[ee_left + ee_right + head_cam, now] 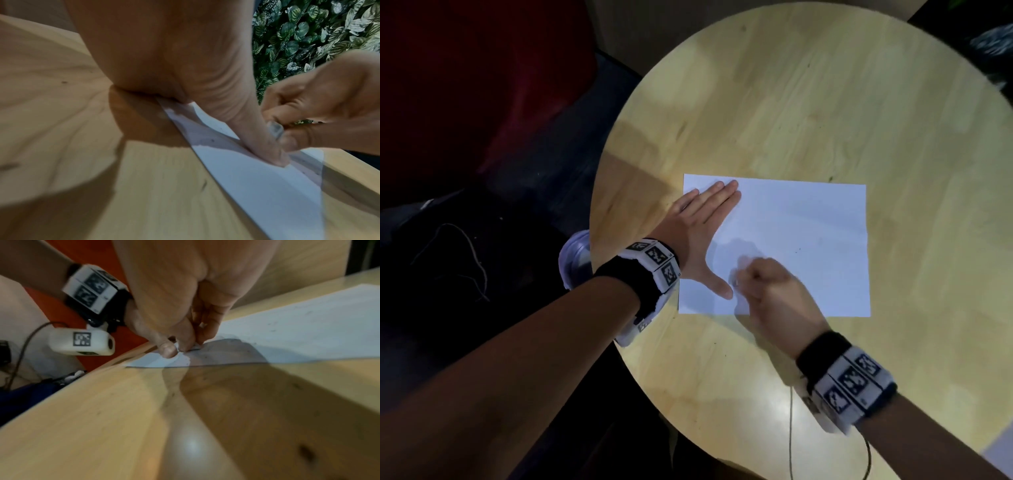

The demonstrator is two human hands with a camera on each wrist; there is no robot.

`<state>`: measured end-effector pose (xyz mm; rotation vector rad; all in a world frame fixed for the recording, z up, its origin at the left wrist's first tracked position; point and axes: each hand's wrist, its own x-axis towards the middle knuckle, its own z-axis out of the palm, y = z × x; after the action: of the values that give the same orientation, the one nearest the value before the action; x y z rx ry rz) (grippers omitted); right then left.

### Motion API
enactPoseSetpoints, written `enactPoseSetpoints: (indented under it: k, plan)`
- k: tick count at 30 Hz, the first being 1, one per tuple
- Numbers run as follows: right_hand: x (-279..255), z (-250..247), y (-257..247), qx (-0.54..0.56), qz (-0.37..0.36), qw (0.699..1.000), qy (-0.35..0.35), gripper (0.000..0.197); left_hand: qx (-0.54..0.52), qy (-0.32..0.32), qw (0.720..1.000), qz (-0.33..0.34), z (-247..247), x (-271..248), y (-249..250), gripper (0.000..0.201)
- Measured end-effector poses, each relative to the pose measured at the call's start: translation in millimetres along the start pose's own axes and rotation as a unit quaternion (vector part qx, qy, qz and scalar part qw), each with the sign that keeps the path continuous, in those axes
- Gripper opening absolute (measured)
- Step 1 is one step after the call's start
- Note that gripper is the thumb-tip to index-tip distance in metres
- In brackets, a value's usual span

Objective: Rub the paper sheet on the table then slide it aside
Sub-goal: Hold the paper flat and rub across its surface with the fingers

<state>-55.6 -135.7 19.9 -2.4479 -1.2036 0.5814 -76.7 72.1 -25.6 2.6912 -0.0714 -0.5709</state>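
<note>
A white paper sheet (808, 240) (267, 186) (308, 331) lies flat on the round wooden table (791, 85). My left hand (702, 233) (185, 65) presses on the sheet's left part, fingers straight and together, thumb (257, 138) (166, 348) spread toward the near edge. Just right of that thumb, my right hand (767, 291) (329, 100) (195, 296) is curled over the paper's near-left area. Its fingertips pinch a small greyish piece (275, 129), perhaps an eraser, down against the sheet. The hand looks motion-blurred.
The table's left rim (599, 192) runs close to my left wrist, with dark floor and a loose cord (465, 253) beyond. A pale round object (575, 260) sits below that rim. A thin cable (791, 428) hangs from my right wristband. A leafy wall (308, 32) stands behind.
</note>
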Motion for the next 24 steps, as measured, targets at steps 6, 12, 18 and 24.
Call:
enactPoseSetpoints:
  k: [6,12,18,24]
  plan:
    - [85.0,-17.8,35.0,-0.063,0.038,0.994,0.083,0.016,-0.002,-0.010,1.000,-0.004,-2.5,0.4,1.3,0.157]
    - [21.6,-1.2,4.3,-0.035,0.007,0.999,0.004,0.013,-0.004,-0.003,1.000,-0.001,-2.0,-0.6,1.6,0.156]
    - [78.2,-19.6,21.0,-0.042,0.021,0.996,0.077,0.007,-0.007,-0.023,1.000,-0.006,-3.3,0.5,2.1,0.156]
    - [24.8,7.4,0.8,0.033,-0.014,0.999,0.009,0.008,-0.006,0.001,1.000,-0.002,0.0,-0.1,1.0,0.156]
